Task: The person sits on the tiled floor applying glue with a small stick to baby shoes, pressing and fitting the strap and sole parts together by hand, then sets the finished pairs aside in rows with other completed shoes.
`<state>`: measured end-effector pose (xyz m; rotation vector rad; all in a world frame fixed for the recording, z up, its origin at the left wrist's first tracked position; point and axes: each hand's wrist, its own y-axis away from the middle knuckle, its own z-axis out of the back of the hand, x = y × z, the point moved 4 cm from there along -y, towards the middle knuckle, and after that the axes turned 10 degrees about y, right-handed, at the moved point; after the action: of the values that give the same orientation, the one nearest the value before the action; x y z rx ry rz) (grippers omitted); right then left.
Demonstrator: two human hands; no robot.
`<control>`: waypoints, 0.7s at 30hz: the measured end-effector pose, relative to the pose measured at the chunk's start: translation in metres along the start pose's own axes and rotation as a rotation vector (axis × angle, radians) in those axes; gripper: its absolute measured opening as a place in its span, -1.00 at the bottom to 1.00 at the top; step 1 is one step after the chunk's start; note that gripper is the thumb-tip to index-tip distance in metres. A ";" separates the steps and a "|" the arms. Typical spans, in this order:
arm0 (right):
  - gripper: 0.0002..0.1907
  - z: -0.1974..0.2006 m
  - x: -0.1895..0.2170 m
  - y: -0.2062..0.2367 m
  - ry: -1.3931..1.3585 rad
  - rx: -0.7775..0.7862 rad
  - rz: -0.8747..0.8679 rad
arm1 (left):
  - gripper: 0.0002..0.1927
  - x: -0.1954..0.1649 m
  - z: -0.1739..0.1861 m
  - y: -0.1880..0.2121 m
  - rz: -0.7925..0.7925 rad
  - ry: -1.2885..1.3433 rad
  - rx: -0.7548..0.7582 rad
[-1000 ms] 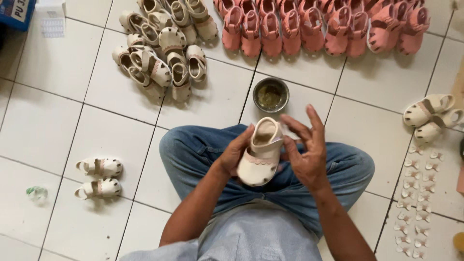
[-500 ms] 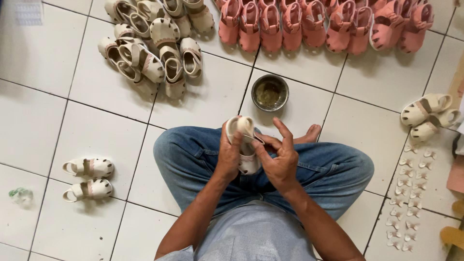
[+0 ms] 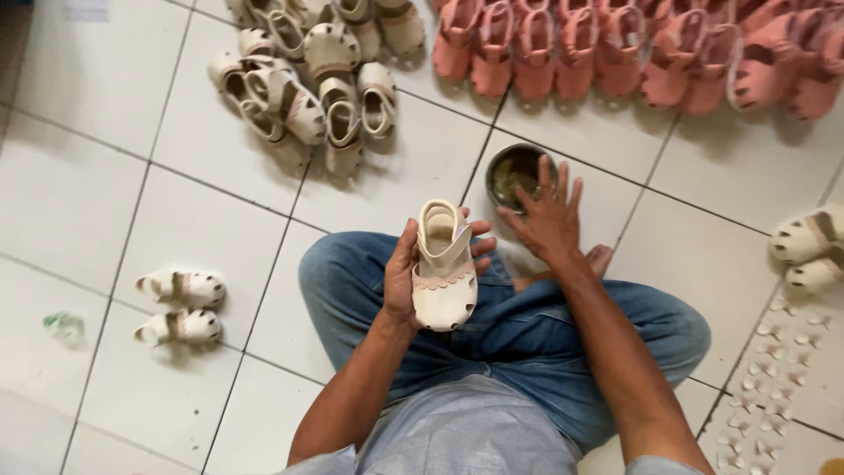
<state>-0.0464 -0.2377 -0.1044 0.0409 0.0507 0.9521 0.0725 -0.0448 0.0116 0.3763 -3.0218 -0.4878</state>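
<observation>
Your left hand (image 3: 406, 280) is wrapped around a small cream child's sandal with a scalloped pink-trimmed strap (image 3: 444, 268), fingers curled on both sides, holding it above your lap over the blue jeans (image 3: 527, 330). Your right hand (image 3: 547, 215) is spread open, holding nothing, fingertips at the rim of the small round metal bowl of yellowish paste (image 3: 512, 174) that sits on the white tiled floor (image 3: 105, 202) just past your knees.

Risks:
- Open hand right on the bowl rim: a knock tips it, and paste goes onto the tile or your jeans.
- Paste on the fingers likely smears the cream upper if you touch the wrong spot.
- One-handed grip on the sandal is light; it could slip into your lap.
- Heap of cream sandals (image 3: 312, 75) and row of pink sandals (image 3: 633, 53) lie near the bowl toward the far edge of the floor; a spill could reach them.
- Small pale cut pieces (image 3: 778, 369) are scattered on the right side of the floor, easy to sweep away with a knee.

Packages/labels: none readable. A white paper-like corner (image 3: 88, 9) at the far left edge, too cropped to tell. A crumpled clear-green wrapper (image 3: 63, 324) at the left edge, beside a finished cream sandal pair (image 3: 180, 306).
</observation>
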 end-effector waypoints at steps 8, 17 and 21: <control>-0.62 0.036 0.003 0.024 -0.254 -0.108 -0.009 | -0.30 -0.005 -0.009 0.001 -0.051 -0.003 0.059; -0.16 0.193 0.066 0.092 -0.842 -0.308 -0.180 | -0.41 0.017 -0.021 0.012 -0.186 -0.276 0.048; -0.24 0.222 0.070 0.099 -0.945 -0.393 -0.175 | -0.22 0.018 -0.043 0.022 -0.151 -0.354 0.186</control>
<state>-0.0727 -0.1261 0.1208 0.1171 -0.9875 0.6790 0.0539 -0.0424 0.0598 0.5899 -3.4125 -0.3090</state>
